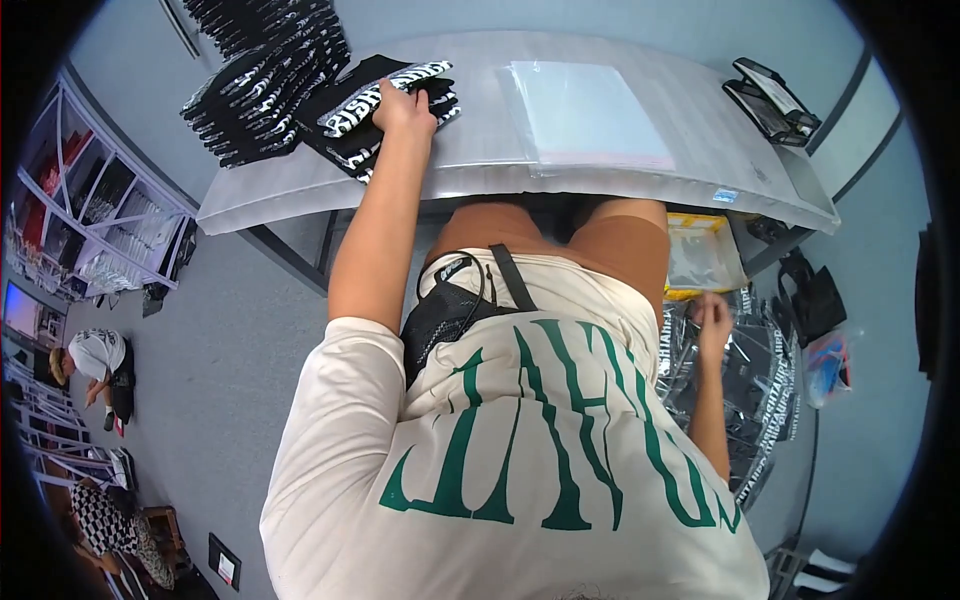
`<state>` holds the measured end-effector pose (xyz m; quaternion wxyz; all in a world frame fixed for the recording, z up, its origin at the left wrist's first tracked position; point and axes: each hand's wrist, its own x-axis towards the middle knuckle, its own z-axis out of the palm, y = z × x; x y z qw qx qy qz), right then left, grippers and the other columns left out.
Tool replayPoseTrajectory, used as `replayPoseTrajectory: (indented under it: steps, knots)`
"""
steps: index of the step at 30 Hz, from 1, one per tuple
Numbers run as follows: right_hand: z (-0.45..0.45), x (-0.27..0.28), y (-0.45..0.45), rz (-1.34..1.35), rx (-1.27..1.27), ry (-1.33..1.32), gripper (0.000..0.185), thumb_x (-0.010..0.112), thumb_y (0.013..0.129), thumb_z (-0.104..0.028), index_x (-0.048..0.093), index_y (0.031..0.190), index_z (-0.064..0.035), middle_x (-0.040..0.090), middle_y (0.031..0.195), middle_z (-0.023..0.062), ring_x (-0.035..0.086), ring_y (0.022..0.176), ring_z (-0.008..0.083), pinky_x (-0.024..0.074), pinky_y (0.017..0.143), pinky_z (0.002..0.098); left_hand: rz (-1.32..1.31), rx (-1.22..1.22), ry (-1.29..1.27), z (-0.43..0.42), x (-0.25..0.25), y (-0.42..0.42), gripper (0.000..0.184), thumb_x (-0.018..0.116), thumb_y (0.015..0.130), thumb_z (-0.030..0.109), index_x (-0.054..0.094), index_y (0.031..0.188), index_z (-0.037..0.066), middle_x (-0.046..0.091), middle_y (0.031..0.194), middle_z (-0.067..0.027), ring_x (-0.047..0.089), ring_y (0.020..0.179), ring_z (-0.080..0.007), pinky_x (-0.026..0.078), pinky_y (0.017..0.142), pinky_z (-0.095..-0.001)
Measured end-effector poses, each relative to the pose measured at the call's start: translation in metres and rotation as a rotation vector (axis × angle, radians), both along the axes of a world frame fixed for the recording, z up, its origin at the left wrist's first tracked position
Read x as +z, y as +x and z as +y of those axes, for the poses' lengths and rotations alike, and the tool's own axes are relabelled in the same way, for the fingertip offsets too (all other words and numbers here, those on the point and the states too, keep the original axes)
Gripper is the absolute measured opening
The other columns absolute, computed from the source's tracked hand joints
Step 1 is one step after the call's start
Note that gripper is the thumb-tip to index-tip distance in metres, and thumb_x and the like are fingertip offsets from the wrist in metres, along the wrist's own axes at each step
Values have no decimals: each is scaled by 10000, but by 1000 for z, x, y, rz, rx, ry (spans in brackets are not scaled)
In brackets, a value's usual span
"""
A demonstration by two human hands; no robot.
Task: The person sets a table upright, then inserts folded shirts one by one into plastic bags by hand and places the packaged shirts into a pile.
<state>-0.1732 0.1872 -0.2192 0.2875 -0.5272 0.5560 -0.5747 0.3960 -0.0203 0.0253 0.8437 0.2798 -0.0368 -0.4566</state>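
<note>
A clothing packing room is suggested by folded black garments (258,105) stacked on the tabletop (480,110) between ten and eleven o'clock, clear bags (590,115) laid near one, and loaded racks (100,190) placed between nine and ten.

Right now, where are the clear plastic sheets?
In the head view, the clear plastic sheets lie right of centre on the grey table, between the folded black garment in the left hand and the black tray.

The left hand (405,110) holds a folded black garment (350,112) in its fingers (423,100).
</note>
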Motion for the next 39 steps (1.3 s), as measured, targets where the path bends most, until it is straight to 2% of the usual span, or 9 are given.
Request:
replayPoseTrajectory:
  steps: [2,6,11,20,24,25,29,33,39]
  knots:
    - [-11,88,65,-51,-64,-78,216,561,1005,-200,638,1074,-10,663,903,58,610,744,113,520,718,263,25,-4,-32,-4,-8,2,460,455,1033,248,366,1387,-32,452,1350,-197,464,1286,-380,426,1095,-455]
    - [-24,178,159,-44,471,-103,262,550,1003,-179,613,1161,20,685,1035,114,663,925,171,540,827,299,-36,-125,-167,44,-27,14,416,508,1000,174,398,1347,-29,488,1313,-175,507,1234,-402,477,1047,-481]
    - [-68,196,275,-413,1159,300,495,436,1033,-392,510,1332,-6,638,1187,165,658,1021,228,531,906,344,-203,-285,-89,158,-47,28,351,570,908,182,500,1205,7,585,1188,-160,596,1131,-359,510,990,-513]
    - [-119,178,403,-1206,1522,705,978,345,869,-776,389,1432,22,475,1421,235,457,1331,352,327,1129,503,-353,-586,-60,258,-64,124,479,543,770,78,530,1242,-2,680,1047,-136,690,927,-278,589,837,-416]
    - [-91,182,374,-1130,1517,650,590,513,982,-388,451,1378,45,551,1340,230,561,1231,331,419,1082,471,-367,-644,-49,265,-54,101,595,572,741,111,499,1321,-1,647,1158,-174,655,1035,-309,533,946,-432]
    - [-79,185,359,-1215,1518,775,468,573,955,-149,463,1364,49,588,1294,215,602,1179,312,460,1054,449,-369,-669,-67,261,-58,100,599,548,788,160,461,1340,-57,625,1203,-242,669,1028,-338,553,935,-435]
    - [-36,185,299,-1036,1443,666,452,560,919,-19,468,1356,51,605,1267,198,607,1172,296,480,1030,419,-320,-771,44,241,-26,47,439,530,891,195,539,1206,-111,686,1046,-238,716,870,-300,607,787,-392]
    - [-1,194,239,-1059,1215,583,487,553,888,37,450,1364,57,609,1257,190,615,1159,292,482,1023,404,-503,-874,141,212,-35,6,389,614,898,187,551,1237,7,687,1027,-87,691,852,-174,583,730,-312]
    - [22,180,156,-902,878,442,570,600,817,102,445,1365,71,621,1241,162,633,1124,261,478,1025,381,-497,-1310,-192,199,-24,-53,643,524,907,23,241,1484,36,545,1302,-148,616,1137,-229,551,921,-366]
